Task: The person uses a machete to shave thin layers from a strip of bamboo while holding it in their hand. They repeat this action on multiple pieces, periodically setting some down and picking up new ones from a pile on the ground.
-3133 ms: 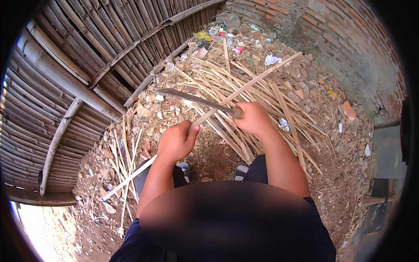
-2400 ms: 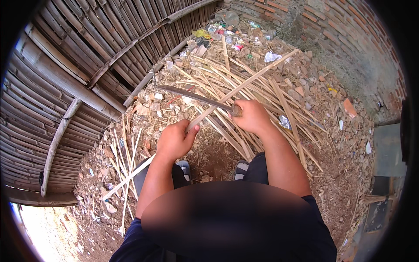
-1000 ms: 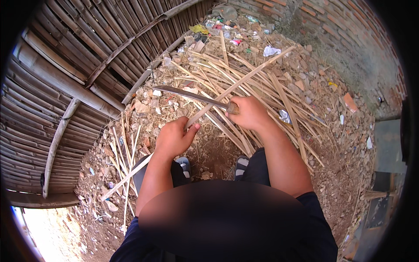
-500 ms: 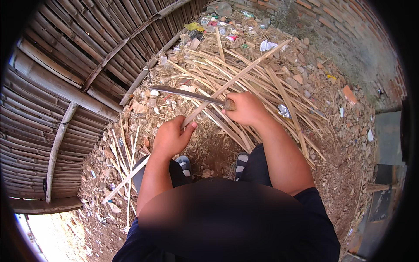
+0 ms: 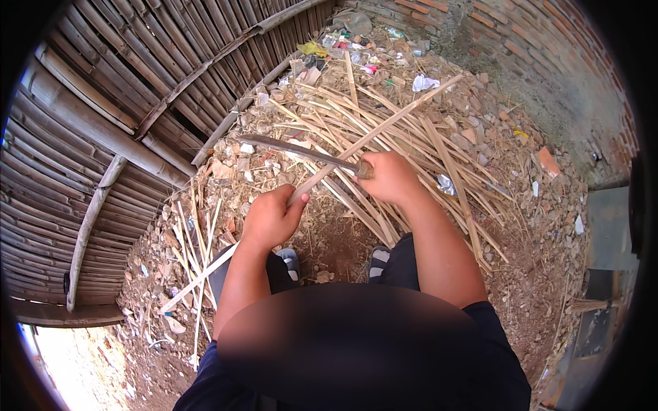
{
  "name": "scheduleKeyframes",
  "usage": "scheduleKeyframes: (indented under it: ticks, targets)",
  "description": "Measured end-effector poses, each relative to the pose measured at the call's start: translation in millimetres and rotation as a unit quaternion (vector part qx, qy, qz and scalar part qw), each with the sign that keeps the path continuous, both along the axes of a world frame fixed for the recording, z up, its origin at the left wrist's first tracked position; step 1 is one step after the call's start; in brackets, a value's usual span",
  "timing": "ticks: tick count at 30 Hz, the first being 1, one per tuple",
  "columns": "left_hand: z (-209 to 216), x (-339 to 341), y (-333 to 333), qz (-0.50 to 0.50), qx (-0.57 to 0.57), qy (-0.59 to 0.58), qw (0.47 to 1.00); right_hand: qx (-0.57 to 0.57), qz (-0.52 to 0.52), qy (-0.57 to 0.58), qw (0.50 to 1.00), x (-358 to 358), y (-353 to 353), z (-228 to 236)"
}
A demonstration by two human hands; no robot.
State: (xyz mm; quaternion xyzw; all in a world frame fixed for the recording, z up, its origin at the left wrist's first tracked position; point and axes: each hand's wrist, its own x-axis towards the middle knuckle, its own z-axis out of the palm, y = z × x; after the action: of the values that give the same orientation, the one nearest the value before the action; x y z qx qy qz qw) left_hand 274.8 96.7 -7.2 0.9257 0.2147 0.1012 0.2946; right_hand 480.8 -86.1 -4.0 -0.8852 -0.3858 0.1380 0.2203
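Note:
My left hand [image 5: 273, 216] is closed around a long, flat bamboo strip [image 5: 391, 128]. The strip slants away to the far right above the pile, and its near end passes back under my left forearm. In my right hand [image 5: 392, 179] is the short wooden handle of a machete [image 5: 295, 148]. Its long dark blade points left and crosses the strip just beyond my left hand. The blade appears to lie against the strip, though how deeply it meets it cannot be made out.
A heap of split bamboo strips [image 5: 439, 161] lies ahead on rubble-strewn ground. A smaller bunch of strips [image 5: 195, 236] is at the left by my knee. A bamboo slat wall [image 5: 89, 157] stands left, a brick wall [image 5: 528, 61] far right. Litter [image 5: 360, 48] gathers in the far corner.
The whole view has shifted slightly. Both hands keep their grips, and the machete stays across the strip with barely any visible movement.

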Motion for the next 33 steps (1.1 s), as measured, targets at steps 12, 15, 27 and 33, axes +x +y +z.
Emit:
scheduleKeyframes:
  ticks: [12, 15, 27, 33]
  targets:
    - [5, 3, -6, 0.003, 0.011, 0.006, 1.0, 0.024, 0.014, -0.019, 0.999, -2, 4, 2]
    - [9, 3, -10, 0.013, 0.009, 0.005, 1.0, 0.037, -0.023, 0.013, 0.999, 11, 3, -2]
    - [14, 1, -12, 0.003, 0.003, -0.003, 1.0, 0.062, -0.056, 0.023, 0.996, 16, -2, 4]
    - [9, 3, -10, 0.016, 0.005, 0.0, 1.0, 0.064, -0.052, -0.002, 0.997, -9, 5, 7]
